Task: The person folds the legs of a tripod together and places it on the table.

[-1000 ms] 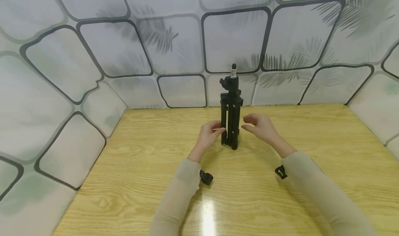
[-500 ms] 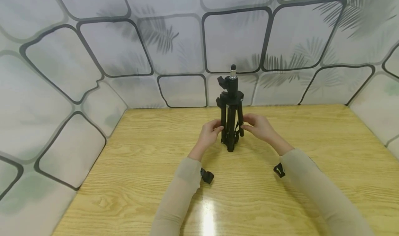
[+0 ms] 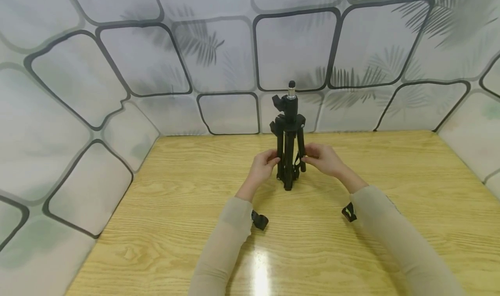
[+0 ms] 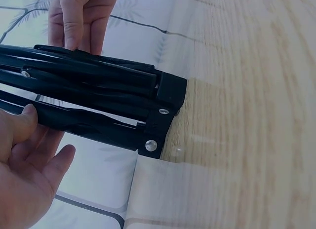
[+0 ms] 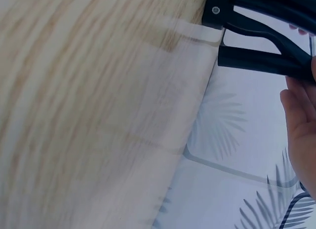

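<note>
The left hand [image 3: 261, 167] pinches the left leg [image 3: 280, 146] of the black tripod [image 3: 289, 150], which stands upright toward the back of the bench [image 3: 175, 209]. The step in hand seems to be spreading the legs; the next move likely calls for a steady left hold while the right leg [image 3: 301, 142] swings farther out. The tripod looks slim and nearly folded, a knob [image 3: 278, 103] jutting left below its silver stud [image 3: 291, 92]. The right leg slants outward, its end apart from the base [image 4: 170, 93], pinched by the right hand [image 3: 325, 160].
</note>
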`<state>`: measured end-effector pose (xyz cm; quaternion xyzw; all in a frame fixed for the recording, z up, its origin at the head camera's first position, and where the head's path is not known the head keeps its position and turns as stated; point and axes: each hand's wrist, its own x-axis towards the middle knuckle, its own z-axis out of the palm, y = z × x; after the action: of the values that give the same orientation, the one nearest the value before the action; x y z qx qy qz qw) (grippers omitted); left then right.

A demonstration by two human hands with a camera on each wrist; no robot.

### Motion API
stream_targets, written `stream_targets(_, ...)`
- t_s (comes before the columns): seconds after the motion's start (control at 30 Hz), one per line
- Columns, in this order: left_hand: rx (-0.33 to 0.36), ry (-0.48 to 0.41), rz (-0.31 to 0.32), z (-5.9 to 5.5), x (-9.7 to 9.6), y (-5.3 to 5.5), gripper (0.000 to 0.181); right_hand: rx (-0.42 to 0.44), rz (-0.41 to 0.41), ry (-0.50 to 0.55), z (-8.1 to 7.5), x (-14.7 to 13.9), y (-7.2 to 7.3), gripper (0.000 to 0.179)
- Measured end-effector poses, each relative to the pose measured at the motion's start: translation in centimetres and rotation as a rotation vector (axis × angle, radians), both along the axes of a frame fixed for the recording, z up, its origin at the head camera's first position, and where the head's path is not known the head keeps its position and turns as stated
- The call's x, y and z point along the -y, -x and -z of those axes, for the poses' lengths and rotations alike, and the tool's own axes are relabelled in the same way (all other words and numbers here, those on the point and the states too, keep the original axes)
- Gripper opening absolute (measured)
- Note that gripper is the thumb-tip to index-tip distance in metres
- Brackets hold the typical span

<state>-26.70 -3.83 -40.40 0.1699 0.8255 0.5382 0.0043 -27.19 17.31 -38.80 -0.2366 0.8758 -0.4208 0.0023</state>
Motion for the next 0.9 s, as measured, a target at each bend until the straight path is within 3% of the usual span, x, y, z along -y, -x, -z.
stream_targets(0.17,-0.028,-0.018,0.023,0.1,0.1,0.0,0.028,0.061,0.012,-0.031,-0.1,-0.4,0.1,0.040)
stream_targets(0.37,-0.068,-0.052,-0.023,0.4,0.8,-0.2,0.027,0.061,0.008,-0.012,-0.3,-0.3,-0.2,0.038)
stream_targets(0.53,-0.046,-0.064,-0.042,0.4,1.5,-0.4,0.028,0.017,0.023,0.008,-0.2,-0.1,-0.6,0.028)
stream_targets(0.9,0.003,-0.080,0.015,0.5,1.8,-1.0,0.027,-0.019,0.145,-0.040,0.2,0.4,-1.4,0.028)
